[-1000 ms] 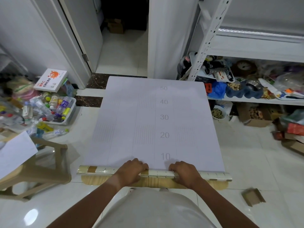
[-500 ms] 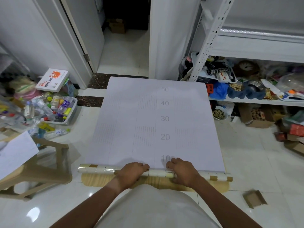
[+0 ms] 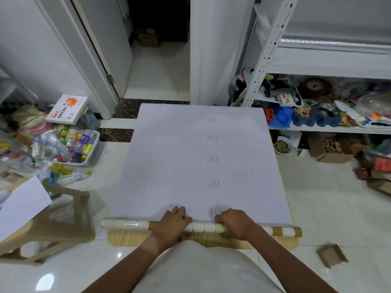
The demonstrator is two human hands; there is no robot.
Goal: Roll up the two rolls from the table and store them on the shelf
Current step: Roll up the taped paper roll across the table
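Currently | roll lying crosswise at lower centre | left hand pressing it flat-fingered | right hand curling over it | sheet stretching upward

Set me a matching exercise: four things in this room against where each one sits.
Things:
1. roll
2. blue bag
3. NFC box
4. cardboard scrap

Places:
A. on the floor, right of the table
B. under the left hand and right hand
C. on the white shelf
D. near the door frame, on the left

Pairs: 1-B, 2-C, 3-D, 4-A.
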